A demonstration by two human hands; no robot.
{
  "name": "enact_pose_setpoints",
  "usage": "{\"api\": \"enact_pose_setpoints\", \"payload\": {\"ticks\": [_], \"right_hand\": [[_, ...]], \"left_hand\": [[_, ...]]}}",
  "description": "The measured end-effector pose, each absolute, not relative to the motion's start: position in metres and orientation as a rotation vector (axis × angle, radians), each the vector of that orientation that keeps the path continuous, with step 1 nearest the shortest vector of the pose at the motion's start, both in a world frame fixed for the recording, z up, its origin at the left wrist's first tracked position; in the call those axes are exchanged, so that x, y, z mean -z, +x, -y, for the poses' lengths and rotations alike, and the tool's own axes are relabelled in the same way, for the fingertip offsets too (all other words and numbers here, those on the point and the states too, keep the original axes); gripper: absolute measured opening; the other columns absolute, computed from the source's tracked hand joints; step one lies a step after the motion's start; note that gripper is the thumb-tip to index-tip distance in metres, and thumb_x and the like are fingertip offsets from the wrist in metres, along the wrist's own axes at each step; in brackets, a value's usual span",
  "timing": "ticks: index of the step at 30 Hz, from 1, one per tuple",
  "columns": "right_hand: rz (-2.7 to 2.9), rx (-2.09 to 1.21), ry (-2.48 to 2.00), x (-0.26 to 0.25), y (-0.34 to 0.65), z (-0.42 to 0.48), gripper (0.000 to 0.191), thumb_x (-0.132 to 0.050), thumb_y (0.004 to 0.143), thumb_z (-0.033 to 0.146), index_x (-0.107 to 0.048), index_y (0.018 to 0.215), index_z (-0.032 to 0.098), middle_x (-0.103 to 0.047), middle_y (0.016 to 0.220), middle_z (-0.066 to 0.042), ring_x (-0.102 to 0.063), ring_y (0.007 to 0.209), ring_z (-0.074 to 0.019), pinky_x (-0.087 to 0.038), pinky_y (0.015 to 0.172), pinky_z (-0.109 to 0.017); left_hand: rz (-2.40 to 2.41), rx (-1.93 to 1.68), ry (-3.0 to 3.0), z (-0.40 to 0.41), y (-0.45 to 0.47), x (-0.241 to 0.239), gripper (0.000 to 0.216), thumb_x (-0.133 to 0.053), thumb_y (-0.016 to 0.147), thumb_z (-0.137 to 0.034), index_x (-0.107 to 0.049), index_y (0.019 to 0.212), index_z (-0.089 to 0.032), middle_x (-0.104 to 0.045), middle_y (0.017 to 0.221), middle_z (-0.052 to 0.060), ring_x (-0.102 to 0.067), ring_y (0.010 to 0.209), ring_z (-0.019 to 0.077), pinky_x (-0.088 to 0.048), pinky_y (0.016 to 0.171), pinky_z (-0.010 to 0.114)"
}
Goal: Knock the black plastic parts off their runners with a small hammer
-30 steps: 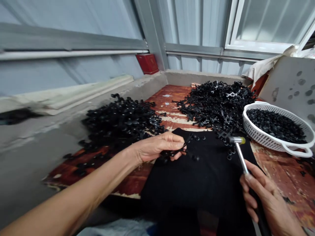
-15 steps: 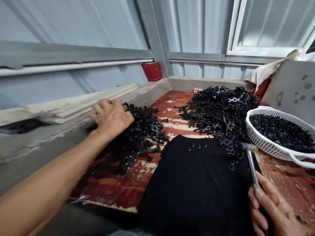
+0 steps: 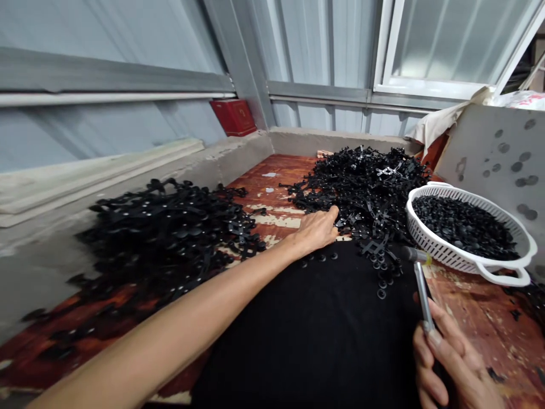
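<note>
Left hand [image 3: 317,230]: reaches forward over the far edge of the black cloth, fingers bent downward at the near edge of the far heap; whether they close on a piece cannot be told, as the back of the hand hides them
Right hand [image 3: 447,355]: closed around a slim silver-shafted hammer with a dark head and a yellow tip [image 3: 422,295]
Hammer head: points away from the person, just beside the ringed black pieces; whether it hovers or rests is unclear
Far heap of thin, glossy black linked pieces [image 3: 361,182]: piled at the back of the tabletop, beyond the cloth
Left heap of dark, round-ended black pieces [image 3: 170,227]: spread along the grey ledge, some strays nearer the person
Flat black cloth [image 3: 323,329]: lies in front of the person, between the hands
Small round black discs [image 3: 322,257]: sit in a short row on the cloth, just below the left hand
Ringed black pieces [image 3: 381,270]: clustered at the cloth's far right
White oval slotted plastic basket [image 3: 443,245]: stands right of the far heap, filled with small black pieces [image 3: 464,227]
Red-brown tabletop with pale worn patches [image 3: 481,307]: carries all of these
</note>
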State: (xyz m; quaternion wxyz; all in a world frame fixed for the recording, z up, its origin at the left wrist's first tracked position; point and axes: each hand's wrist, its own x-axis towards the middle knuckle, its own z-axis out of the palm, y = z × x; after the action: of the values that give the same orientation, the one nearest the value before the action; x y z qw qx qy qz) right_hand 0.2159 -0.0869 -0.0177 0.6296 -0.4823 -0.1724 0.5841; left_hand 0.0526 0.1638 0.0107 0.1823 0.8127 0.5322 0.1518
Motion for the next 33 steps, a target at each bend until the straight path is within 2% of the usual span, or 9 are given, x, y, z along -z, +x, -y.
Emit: {"api": "enact_pose_setpoints", "payload": {"ticks": [6,12,15,18,20,23,26,29,33], "right_hand": [[0.489,-1.386,-1.038,0.015,0.221,0.087,0.045,-0.074,0.080,0.042,-0.055,0.117,0.026,-0.050,0.064,0.008,-0.034,0.037,-0.0027,-0.039,0.028,-0.013],[0.571,-1.349,-0.969,0.027,0.223,0.086,0.024,-0.069,0.084,0.041,-0.055,0.090,0.022,-0.048,0.064,0.009,-0.032,0.036,-0.0008,-0.039,0.027,-0.011],[0.629,-1.229,-0.965,0.029,0.221,0.081,0.025,-0.069,0.085,0.039,-0.050,0.085,0.023,-0.056,0.080,0.006,-0.040,0.042,-0.0023,-0.039,0.027,-0.011],[0.747,-1.112,-1.059,0.025,0.217,0.079,0.024,-0.066,0.086,0.041,-0.053,0.099,0.025,-0.058,0.108,-0.002,-0.060,0.066,-0.0106,-0.048,0.035,-0.015],[0.855,-1.089,-1.115,0.020,0.213,0.080,0.030,-0.063,0.088,0.043,-0.053,0.110,0.026,-0.057,0.118,-0.006,-0.064,0.079,-0.0146,-0.053,0.042,-0.018],[0.939,-1.222,-1.105,0.015,0.202,0.084,0.033,-0.064,0.087,0.045,-0.053,0.109,0.024,-0.065,0.091,-0.002,-0.062,0.061,-0.0114,-0.049,0.040,-0.017],[0.890,-1.302,-1.104,0.016,0.189,0.086,0.034,-0.069,0.082,0.046,-0.052,0.096,0.020,-0.058,0.055,0.007,-0.047,0.037,-0.0055,-0.038,0.034,-0.013],[0.834,-1.259,-1.122,0.021,0.179,0.085,0.038,-0.071,0.078,0.049,-0.051,0.089,0.019,-0.059,0.051,0.007,-0.045,0.032,-0.0046,-0.034,0.033,-0.013],[0.817,-1.238,-1.144,0.026,0.175,0.085,0.038,-0.071,0.077,0.050,-0.052,0.087,0.019,-0.060,0.051,0.007,-0.045,0.034,-0.0045,-0.038,0.035,-0.014]], "left_hand": [[-1.412,-0.573,1.795,-0.162,0.048,-0.034,0.018,-0.065,0.068,-0.022,-0.047,0.073,-0.019,-0.056,0.060,-0.001,-0.061,0.062,0.0156,-0.048,0.059,0.028],[-1.196,-0.760,1.532,-0.132,0.021,-0.062,0.025,-0.069,0.062,-0.020,-0.047,0.073,-0.018,-0.056,0.062,-0.003,-0.059,0.057,0.0093,-0.052,0.059,0.025],[-1.040,-0.741,1.577,-0.102,0.012,-0.073,0.025,-0.070,0.059,-0.018,-0.053,0.078,-0.017,-0.056,0.061,-0.004,-0.054,0.052,0.0084,-0.047,0.050,0.022],[-0.915,-0.589,1.627,-0.070,0.013,-0.080,0.030,-0.071,0.058,-0.020,-0.055,0.083,-0.017,-0.060,0.066,-0.002,-0.051,0.050,0.0078,-0.043,0.045,0.021],[-0.852,-0.494,1.590,-0.052,0.018,-0.079,0.032,-0.071,0.058,-0.023,-0.054,0.084,-0.017,-0.061,0.069,-0.002,-0.049,0.049,0.0072,-0.041,0.043,0.021],[-0.802,-0.523,1.485,-0.034,0.025,-0.068,0.035,-0.074,0.060,-0.027,-0.053,0.087,-0.016,-0.060,0.069,-0.003,-0.047,0.049,0.0065,-0.039,0.045,0.021],[-0.807,-0.734,1.284,-0.021,0.031,-0.049,0.048,-0.077,0.062,-0.033,-0.052,0.099,-0.017,-0.062,0.082,0.000,-0.052,0.059,0.0080,-0.043,0.053,0.022],[-0.846,-0.757,1.101,-0.002,0.036,-0.031,0.057,-0.078,0.063,-0.038,-0.051,0.107,-0.016,-0.062,0.092,0.003,-0.057,0.074,0.0112,-0.046,0.062,0.024],[-0.839,-0.672,0.881,0.021,0.038,-0.018,0.059,-0.078,0.064,-0.035,-0.048,0.111,-0.016,-0.062,0.084,0.001,-0.060,0.076,0.0133,-0.049,0.067,0.027]]}}
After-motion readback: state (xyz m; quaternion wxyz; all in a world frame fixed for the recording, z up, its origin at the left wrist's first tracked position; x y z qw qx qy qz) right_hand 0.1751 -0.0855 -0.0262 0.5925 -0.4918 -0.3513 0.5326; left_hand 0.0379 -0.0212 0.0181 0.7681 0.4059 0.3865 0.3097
